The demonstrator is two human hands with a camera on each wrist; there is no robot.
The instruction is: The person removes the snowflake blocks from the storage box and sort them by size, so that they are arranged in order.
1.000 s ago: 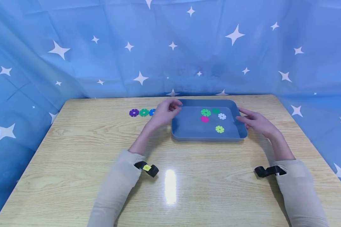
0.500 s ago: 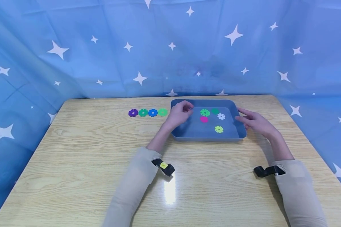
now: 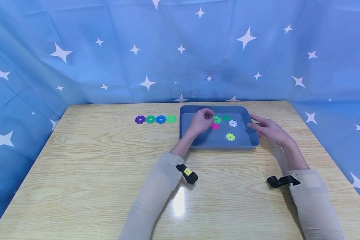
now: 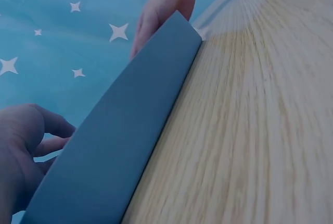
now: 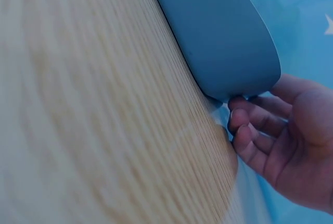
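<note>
Closest, two pale sleeves (image 3: 156,190) are seen above the wooden table (image 3: 78,173). Next, a blue-gray tray (image 3: 217,147) is gripped at one end by the right hand (image 3: 271,131). Inside, five discs (image 3: 230,137) are spread, and the light green disc (image 3: 217,122) is partly hidden by the bent fingers of the left hand (image 3: 200,122); whether anything is pinched cannot be told. Left of the tray, four more discs (image 3: 158,119) are lined up. Behind, a starry curtain (image 3: 168,26) is hung.

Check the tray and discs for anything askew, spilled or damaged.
Nothing stands out: the tray appears to sit flat on the table, four discs line up neatly beside it, and the other discs lie inside. The left hand hides part of it.
</note>
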